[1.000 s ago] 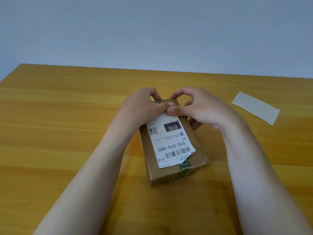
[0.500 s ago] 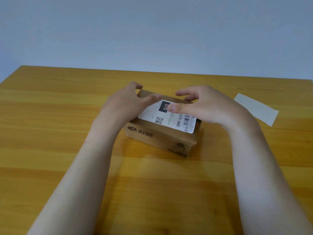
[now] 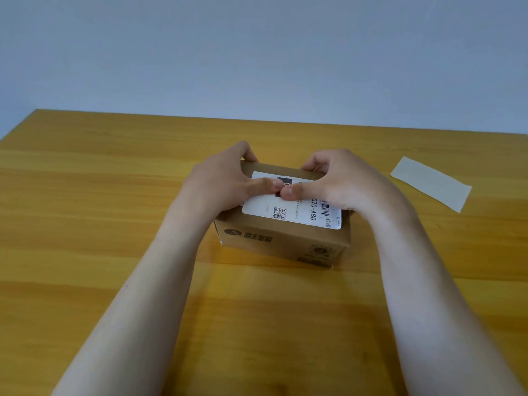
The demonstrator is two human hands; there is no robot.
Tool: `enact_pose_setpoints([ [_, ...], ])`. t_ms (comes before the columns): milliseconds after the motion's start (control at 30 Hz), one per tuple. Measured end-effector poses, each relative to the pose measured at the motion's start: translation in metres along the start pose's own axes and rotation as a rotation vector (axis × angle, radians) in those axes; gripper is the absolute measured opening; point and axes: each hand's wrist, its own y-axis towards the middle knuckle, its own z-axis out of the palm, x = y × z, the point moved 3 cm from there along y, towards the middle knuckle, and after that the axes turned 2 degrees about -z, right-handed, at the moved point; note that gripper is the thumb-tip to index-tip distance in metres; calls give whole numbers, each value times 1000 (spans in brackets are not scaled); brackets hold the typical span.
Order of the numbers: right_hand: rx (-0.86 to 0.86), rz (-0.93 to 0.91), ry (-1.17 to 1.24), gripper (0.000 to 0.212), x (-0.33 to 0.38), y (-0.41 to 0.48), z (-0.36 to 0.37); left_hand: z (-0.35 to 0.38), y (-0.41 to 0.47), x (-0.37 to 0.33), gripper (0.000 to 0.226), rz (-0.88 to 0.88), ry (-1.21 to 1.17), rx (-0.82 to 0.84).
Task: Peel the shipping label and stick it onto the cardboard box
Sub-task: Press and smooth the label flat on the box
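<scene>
A small brown cardboard box (image 3: 283,244) lies flat on the wooden table, its long side facing me. A white shipping label (image 3: 288,211) with a QR code, a barcode and "070-A80" lies on the box's top face. My left hand (image 3: 225,181) clasps the box's left end, fingers curled over the far edge, thumb flat on the label. My right hand (image 3: 340,181) clasps the right end the same way. Both thumb tips meet at the label's middle and cover its dark patch.
A pale rectangular backing sheet (image 3: 431,182) lies flat on the table (image 3: 85,224) to the right of the box. The table's far edge runs in front of a plain grey wall.
The box went from standing tilted on end to lying flat with its long side towards me. Both hands have settled onto its ends, thumbs now down on the label.
</scene>
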Motion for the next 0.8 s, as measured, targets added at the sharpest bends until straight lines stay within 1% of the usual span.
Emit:
enact_pose_setpoints([
  [300,-18,-36,-16,60,1,1,1,1,1,0,50,33,24,21],
  [433,-24,-41,-10,56,-1,3,1,1,2,1,44,32,-22,-18],
  [533,-19,-46,-4,55,-2,5,1,2,2,0,41,31,-14,-15],
  [800,-4,-60,12,50,-3,6,2,3,2,0,43,30,-14,-19],
])
